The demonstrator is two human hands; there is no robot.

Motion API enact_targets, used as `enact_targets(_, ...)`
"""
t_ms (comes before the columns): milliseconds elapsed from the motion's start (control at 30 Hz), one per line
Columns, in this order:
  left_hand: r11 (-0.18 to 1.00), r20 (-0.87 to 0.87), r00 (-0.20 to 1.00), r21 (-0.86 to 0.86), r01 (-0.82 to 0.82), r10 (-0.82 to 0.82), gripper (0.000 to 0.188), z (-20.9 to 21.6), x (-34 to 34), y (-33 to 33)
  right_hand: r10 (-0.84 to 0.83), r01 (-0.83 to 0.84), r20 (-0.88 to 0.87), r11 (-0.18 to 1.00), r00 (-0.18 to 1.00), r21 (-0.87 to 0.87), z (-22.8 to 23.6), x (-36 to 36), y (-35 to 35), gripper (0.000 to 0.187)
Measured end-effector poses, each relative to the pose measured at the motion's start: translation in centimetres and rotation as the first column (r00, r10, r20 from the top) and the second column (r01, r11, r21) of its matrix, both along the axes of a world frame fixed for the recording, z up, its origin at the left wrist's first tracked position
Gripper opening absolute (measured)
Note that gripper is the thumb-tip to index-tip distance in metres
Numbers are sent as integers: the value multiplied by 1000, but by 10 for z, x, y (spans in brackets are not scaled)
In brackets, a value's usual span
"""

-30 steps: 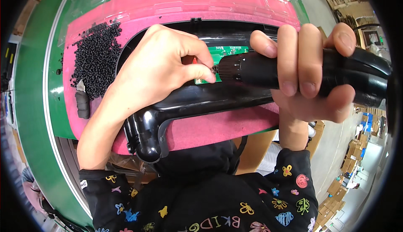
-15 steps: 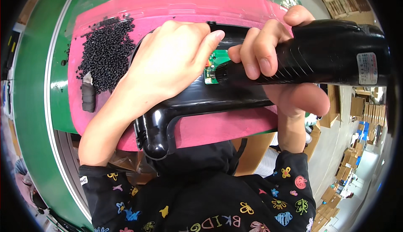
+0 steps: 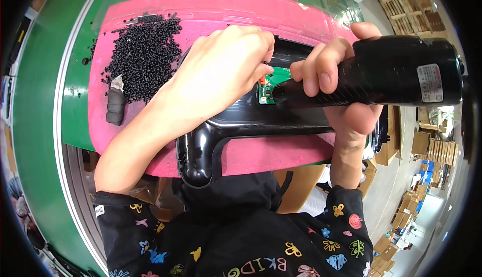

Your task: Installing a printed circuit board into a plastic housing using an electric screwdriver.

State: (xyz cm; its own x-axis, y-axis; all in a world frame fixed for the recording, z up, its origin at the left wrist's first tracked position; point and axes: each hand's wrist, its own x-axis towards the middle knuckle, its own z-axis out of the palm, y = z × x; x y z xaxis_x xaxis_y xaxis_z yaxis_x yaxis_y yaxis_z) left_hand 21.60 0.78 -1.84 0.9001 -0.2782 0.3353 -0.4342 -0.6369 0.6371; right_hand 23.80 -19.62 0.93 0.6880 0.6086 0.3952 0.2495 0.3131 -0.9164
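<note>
My right hand (image 3: pixel 324 71) is wrapped around a thick black electric screwdriver (image 3: pixel 391 71), which lies nearly level. Its narrow end points left, over a small green circuit board (image 3: pixel 280 76) with a red part on it. The board sits inside a long, glossy black plastic housing (image 3: pixel 281 121); the screwdriver's tip itself is hard to make out. Above the board's left side, my left hand (image 3: pixel 221 68) has its fingers curled in and its thumb close beneath them. Anything between those fingertips is hidden or too small to name.
Many small black screws (image 3: pixel 143 58) lie heaped on the pink mat (image 3: pixel 271 156), beside a dark wrapped cylinder (image 3: pixel 115 107). Clear plastic trays (image 3: pixel 211 1) stand along the far side. The green table (image 3: pixel 37 116) extends left; cartons (image 3: pixel 411 204) stand off to the right.
My left thumb, stretched out before, has come down near the board and the fingers have curled. The screwdriver is still in my right hand at the board. The whole view has shifted slightly.
</note>
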Motion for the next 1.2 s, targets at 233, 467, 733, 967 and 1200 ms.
enact_targets(233, 993, -34, 999, 118, -11, 15, 15, -5, 2, -4, 22, -26, 100, 999, 995, 35, -13, 7, 5, 83)
enact_targets(467, 994, 48, 997, 93, 54, -58, 15, -8, 0, -3, -49, 52, 57, 998, 997, -38, -8, -3, 15, 73)
enact_targets(733, 971, -155, 964, 76, 228, -215, 18, -6, 1, -3, -166, 166, 13, 986, 986, 30, -9, -7, 7, 85)
enact_targets(967, 938, -15, 940, -80, 338, -340, 17, -3, 4, -12, 42, -100, 204, 954, 978, 284, -1, 11, -19, 82)
enact_targets(1200, 956, -8, 964, -126, 264, -267, 16, 2, 1, -16, 89, -156, 214, 933, 973, 323, 7, 12, -34, 86)
